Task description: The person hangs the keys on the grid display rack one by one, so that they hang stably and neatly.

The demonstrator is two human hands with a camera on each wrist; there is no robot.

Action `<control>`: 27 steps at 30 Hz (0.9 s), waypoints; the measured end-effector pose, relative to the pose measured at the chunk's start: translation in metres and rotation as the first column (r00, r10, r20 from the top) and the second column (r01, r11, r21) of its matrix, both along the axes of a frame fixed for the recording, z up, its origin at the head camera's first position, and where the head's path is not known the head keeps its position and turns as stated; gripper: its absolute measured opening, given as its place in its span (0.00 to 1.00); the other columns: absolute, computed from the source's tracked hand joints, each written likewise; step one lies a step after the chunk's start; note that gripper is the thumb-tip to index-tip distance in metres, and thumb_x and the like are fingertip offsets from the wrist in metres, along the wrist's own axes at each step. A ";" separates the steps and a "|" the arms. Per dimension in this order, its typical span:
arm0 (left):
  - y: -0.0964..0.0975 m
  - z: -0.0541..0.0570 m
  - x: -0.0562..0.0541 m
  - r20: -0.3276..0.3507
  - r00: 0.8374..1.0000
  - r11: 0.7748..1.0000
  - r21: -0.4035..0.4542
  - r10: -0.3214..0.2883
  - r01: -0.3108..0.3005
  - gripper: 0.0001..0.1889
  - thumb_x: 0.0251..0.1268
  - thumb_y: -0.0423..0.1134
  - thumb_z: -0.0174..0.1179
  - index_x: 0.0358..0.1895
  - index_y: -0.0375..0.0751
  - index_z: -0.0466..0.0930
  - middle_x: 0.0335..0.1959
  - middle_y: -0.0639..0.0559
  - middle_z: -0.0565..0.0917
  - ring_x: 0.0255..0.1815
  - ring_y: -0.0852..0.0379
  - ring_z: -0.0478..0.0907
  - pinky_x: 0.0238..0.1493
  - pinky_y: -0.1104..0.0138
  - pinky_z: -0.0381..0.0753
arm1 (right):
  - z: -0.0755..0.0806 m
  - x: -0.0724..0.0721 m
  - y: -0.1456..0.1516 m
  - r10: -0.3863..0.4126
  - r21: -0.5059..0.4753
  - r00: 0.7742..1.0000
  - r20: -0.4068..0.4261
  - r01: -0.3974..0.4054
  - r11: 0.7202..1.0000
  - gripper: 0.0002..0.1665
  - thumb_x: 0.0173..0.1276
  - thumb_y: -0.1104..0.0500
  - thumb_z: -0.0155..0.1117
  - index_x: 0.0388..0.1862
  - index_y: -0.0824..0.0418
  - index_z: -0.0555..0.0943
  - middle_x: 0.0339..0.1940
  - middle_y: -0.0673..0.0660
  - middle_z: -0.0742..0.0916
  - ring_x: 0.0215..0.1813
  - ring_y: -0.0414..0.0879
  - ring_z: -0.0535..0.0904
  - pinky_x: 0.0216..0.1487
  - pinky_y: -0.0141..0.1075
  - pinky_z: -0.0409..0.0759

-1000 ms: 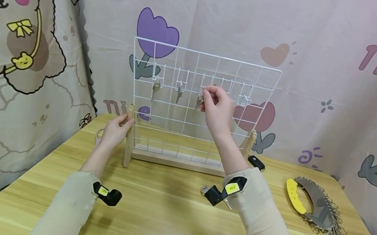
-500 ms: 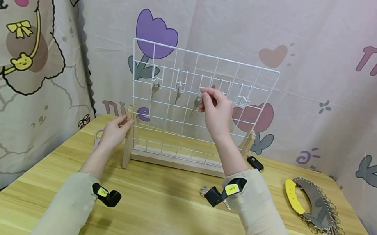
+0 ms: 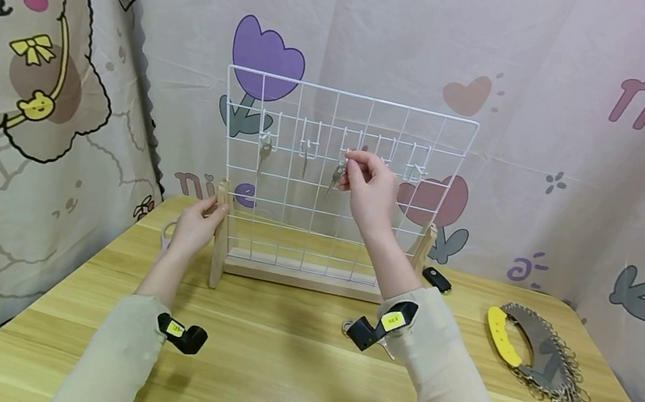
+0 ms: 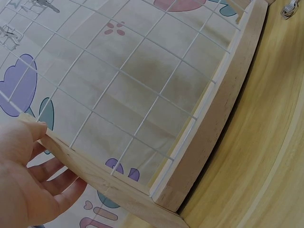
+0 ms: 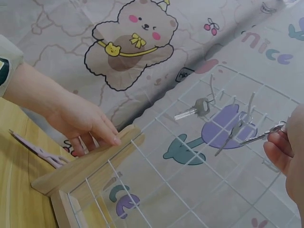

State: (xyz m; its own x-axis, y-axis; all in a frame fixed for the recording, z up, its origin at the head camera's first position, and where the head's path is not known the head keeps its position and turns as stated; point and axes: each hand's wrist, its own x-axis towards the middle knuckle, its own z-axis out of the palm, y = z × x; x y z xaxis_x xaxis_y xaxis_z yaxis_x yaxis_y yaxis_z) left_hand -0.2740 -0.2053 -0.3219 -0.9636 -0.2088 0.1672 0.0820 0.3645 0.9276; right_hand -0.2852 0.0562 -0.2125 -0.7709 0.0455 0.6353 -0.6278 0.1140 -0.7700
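A white wire grid rack (image 3: 286,203) stands upright in a wooden base. My left hand (image 3: 198,226) holds its left wooden post (image 4: 95,175), thumb near the post's top and the other fingers along the outer side. At the third hook from the left, my right hand (image 3: 372,191) pinches a small metal key (image 3: 336,176) by its ring end; the fingers partly hide the ring and hook. In the right wrist view that key (image 5: 259,137) points left from the fingertips. Two other keys hang from hooks to its left, one key (image 5: 195,109) farthest left and another key (image 5: 230,137) nearer.
A black car key fob (image 3: 437,279) lies beside the right post. Another key (image 3: 386,349) lies on the table, partly behind the right wrist camera. A yellow-handled ring of blank tags and wire loops (image 3: 534,354) lies at right. Pink scissors (image 5: 40,151) lie behind the left hand.
The pinched key has swung from nearly upright to a slant. The second hanging key has turned edge-on. Both hands have stayed almost in place.
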 end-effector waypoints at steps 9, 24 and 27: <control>0.000 0.000 -0.002 0.009 1.000 1.000 -0.009 -0.005 0.005 0.32 0.72 0.49 0.46 0.71 0.35 0.51 0.67 0.35 0.63 0.68 0.42 0.58 0.67 0.56 0.60 | -0.003 -0.006 -0.004 0.017 -0.073 1.000 0.024 -0.015 0.997 0.05 0.64 0.73 0.57 0.38 0.76 0.76 0.27 0.63 0.81 0.20 0.35 0.75 0.24 0.26 0.80; -0.001 -0.003 -0.001 0.007 1.000 1.000 -0.009 -0.010 0.010 0.32 0.72 0.49 0.45 0.71 0.34 0.49 0.67 0.35 0.62 0.68 0.42 0.57 0.66 0.56 0.61 | -0.019 0.003 0.002 0.041 -0.015 0.997 0.062 -0.040 0.999 0.07 0.64 0.72 0.58 0.40 0.76 0.76 0.29 0.66 0.81 0.23 0.36 0.76 0.27 0.27 0.81; -0.001 -0.003 -0.001 0.009 1.000 1.000 0.011 -0.011 0.011 0.32 0.72 0.49 0.46 0.71 0.35 0.49 0.67 0.35 0.62 0.67 0.42 0.59 0.66 0.57 0.62 | -0.030 0.005 0.010 0.050 -0.011 0.994 0.096 -0.049 0.999 0.07 0.64 0.72 0.57 0.40 0.76 0.75 0.30 0.68 0.81 0.24 0.37 0.77 0.28 0.27 0.80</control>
State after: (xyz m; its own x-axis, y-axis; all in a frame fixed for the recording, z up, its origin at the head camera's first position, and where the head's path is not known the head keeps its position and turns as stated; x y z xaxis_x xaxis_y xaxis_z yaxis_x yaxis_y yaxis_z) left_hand -0.2751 -0.2062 -0.3249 -0.9672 -0.2002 0.1560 0.0773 0.3530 0.9324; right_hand -0.2798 0.0663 -0.2422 -0.8301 0.0112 0.5576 -0.5552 0.0779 -0.8281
